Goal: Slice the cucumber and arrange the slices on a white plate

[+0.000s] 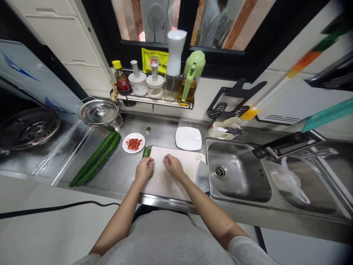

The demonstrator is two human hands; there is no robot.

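On the left part of the white cutting board [165, 184], my left hand [144, 170] has its fingers curled together. A short piece of cucumber [146, 152] lies right beyond its knuckles, at the board's left edge; whether the hand touches it I cannot tell. My right hand [173, 165] hovers over the middle of the board with thumb and fingers pinched; anything small inside is hidden. A cleaver [202, 175] lies flat along the board's right edge. Close to it is a small pale scrap [198, 157], perhaps garlic.
Left of the board are two whole cucumbers [96, 158] and a plate of chopped red pepper [134, 143]. A cucumber end [148, 129] and a white square plate [188, 138] sit behind. A lidded steel pot [100, 114], seasoning rack [157, 101] and sink [238, 173] surround the counter.
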